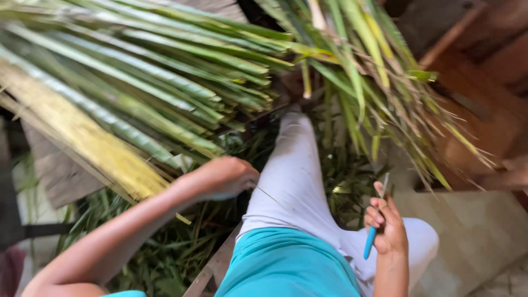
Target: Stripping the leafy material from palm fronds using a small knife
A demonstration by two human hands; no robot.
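Observation:
A large bundle of long green palm leaves (pixel 137 82) lies across the top of the view, its yellow-green stalk (pixel 82 137) slanting down to the left. My left hand (pixel 223 177) is closed just below the stalk's lower end, apparently on a thin leaf rib that is hard to make out. My right hand (pixel 388 223) is shut on a small knife with a blue handle (pixel 370 242), its blade pointing up. A second leaf bunch (pixel 374 71) hangs above my right hand.
My legs in pale trousers (pixel 297 181) stretch forward between both hands, with a teal garment (pixel 286 264) nearer. Cut green leaf strips (pixel 165 247) cover the ground at left. A wooden plank (pixel 60 170) lies at left, brown wooden furniture (pixel 478 88) at right.

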